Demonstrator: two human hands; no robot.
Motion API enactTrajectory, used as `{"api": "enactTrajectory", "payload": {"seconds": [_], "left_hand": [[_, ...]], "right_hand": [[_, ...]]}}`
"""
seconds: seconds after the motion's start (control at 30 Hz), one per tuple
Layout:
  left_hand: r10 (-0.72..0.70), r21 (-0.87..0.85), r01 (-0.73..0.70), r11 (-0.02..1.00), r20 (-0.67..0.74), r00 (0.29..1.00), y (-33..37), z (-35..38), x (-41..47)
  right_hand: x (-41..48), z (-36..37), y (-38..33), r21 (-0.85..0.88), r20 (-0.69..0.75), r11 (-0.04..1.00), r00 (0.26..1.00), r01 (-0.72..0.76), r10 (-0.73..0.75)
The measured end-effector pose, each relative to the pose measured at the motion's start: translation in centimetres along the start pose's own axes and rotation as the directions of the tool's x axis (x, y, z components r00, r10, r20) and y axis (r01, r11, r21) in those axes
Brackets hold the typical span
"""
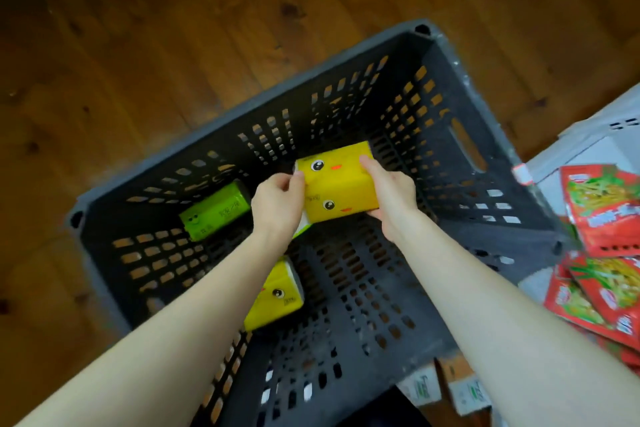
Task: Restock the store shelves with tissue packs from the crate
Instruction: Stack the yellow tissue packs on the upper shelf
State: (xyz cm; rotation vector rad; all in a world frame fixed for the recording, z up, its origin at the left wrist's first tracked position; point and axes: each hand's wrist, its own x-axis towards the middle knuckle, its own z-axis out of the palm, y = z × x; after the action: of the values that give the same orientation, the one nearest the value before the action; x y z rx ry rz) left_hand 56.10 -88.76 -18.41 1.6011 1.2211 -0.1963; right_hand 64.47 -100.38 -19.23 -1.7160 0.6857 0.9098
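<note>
Inside the crate (460,104), toward its far wall, both hands hold the yellow tissue pack (337,187). The left hand (277,204) pinches its left end with curled fingers, and the right hand (391,198) wraps round its right side with the thumb on top. Two printed faces show on the pack, so it may well be two packs pressed together. If so, the squeeze should come evenly from both ends so they do not slide apart. The step looks like lifting this load out, and it is best brought straight up and kept level until it is above the crate's rim. The wrapping looks soft, so firm but light pressure should do. A green pack (214,211) lies near the crate's left wall, and another yellow pack (277,295) sits nearer the person, partly under the left forearm; both remain to be taken. Red snack packets (602,218) lie outside the crate to its right. No shelf is in view, so the placing spot cannot be judged.
</note>
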Motion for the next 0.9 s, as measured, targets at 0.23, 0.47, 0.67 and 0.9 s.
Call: {"api": "enactTrajectory", "payload": {"seconds": [0.23,0.47,0.67,0.9], "left_hand": [[-0.163,-0.208,0.167,0.964,0.037,0.986,7.5,-6.2,-10.0],[-0.176,-0.358,0.244,0.901,0.212,0.961,14.7,-12.3,-18.8],[0.043,-0.375,0.046,0.926,0.225,0.973,19.5,-17.2,-26.9],[0.283,-0.273,-0.244,0.931,0.115,0.952,24.9,-20.7,-35.4]], "right_hand": [[-12.7,-2.6,-4.0,0.043,0.018,0.997,0.998,0.058,-0.058],[-25.4,-4.8,-9.2,0.037,0.061,0.981,0.979,0.192,-0.194],[-35.1,-6.9,-13.0,0.045,0.022,0.956,0.957,0.289,-0.29],[-45.8,-10.2,-16.7,0.02,-0.118,0.905,0.9,0.425,-0.42]]}}
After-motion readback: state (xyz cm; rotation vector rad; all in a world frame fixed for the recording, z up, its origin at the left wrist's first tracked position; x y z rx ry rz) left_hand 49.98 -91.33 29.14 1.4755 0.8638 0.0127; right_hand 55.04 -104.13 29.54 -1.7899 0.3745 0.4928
